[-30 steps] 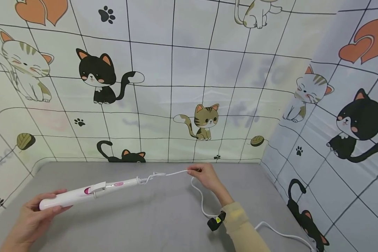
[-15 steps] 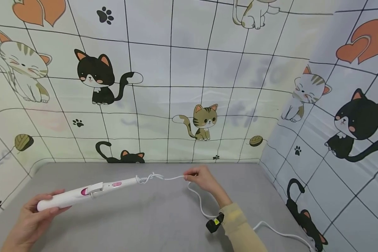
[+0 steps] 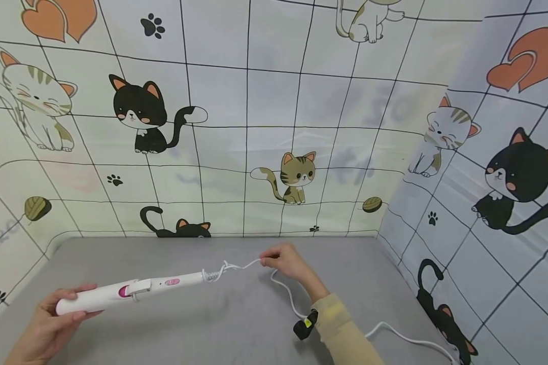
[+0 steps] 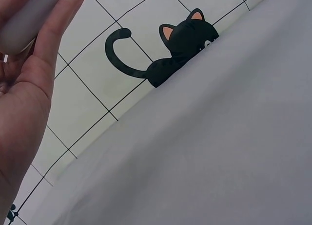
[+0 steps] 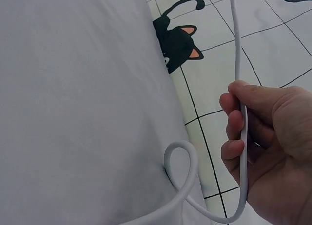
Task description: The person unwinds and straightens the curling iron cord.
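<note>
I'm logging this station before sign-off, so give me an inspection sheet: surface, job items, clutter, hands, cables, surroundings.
Surface: grey table, soft shadows on it.
Job items: white wand with pink details, held above the table, cord end tilted up.
Clutter: nothing seen.
Hands: left hand holds the wand's thick end; right hand pinches the cord, with a black device at its wrist.
Cables: the cord is tangled near the wand and makes a loop beyond the right hand; another white stretch shows at lower right in the head view, any link hidden by the sleeve.
Surroundings: cat-print sheeting behind the table and along its right side.
</note>
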`<state>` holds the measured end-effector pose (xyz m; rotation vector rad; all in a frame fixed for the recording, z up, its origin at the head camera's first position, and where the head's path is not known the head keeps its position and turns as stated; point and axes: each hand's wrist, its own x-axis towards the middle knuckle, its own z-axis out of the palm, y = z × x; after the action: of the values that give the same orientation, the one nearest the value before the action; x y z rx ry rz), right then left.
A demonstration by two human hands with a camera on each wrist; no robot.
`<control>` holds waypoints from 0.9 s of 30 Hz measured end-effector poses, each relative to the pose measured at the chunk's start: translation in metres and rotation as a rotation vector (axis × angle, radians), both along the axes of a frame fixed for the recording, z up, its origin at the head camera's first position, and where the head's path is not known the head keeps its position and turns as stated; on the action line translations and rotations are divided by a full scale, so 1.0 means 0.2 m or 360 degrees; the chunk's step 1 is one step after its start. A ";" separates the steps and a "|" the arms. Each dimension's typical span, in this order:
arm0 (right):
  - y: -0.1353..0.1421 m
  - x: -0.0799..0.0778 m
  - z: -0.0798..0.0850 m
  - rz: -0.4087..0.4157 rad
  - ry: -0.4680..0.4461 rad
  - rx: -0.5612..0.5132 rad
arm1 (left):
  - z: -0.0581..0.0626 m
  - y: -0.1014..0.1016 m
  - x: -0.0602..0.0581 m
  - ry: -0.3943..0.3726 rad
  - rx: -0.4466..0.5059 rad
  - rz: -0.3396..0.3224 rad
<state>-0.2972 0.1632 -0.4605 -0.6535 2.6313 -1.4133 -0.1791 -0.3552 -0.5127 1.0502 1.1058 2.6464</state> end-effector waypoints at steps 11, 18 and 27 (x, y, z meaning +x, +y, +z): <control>-0.06 0.03 -0.01 0.0051 -0.0099 -0.0017 | -0.01 0.00 0.00 -0.0012 -0.0086 -0.0031; -0.08 0.03 -0.01 -0.0072 0.0044 0.0005 | 0.00 0.01 0.00 -0.0025 -0.0252 -0.0130; -0.10 0.04 0.01 -0.0049 0.0085 -0.0044 | 0.02 0.01 -0.01 -0.0027 -0.0332 -0.0036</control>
<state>-0.2893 0.1436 -0.4592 -0.6657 2.6784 -1.4636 -0.1808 -0.3531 -0.5094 0.9914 1.3232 2.4517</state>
